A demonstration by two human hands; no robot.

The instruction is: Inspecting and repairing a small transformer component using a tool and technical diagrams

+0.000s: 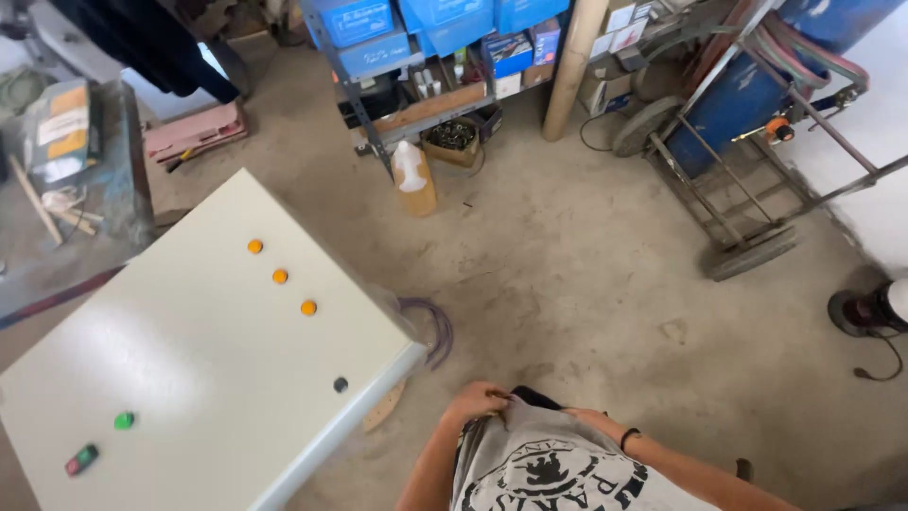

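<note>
My left hand [478, 399] rests at my waist with its fingers curled on the hem of my grey printed shirt [558, 464]. My right hand [579, 416] lies at the same hem, a black band on its wrist, and its fingers are hidden by the cloth. A large cream panel [208, 378] lies flat to my left. It carries three orange buttons [281, 276], a green button [124, 420], a red and green switch [81, 459] and a small black lock [340, 384].
An amber jug [413, 178] stands on the concrete floor before a shelf of blue boxes [416, 38]. A hand truck with a blue cylinder [733, 104] is at the right. Purple cable [437, 329] lies by the panel's corner. A cluttered bench [66, 189] is at the far left.
</note>
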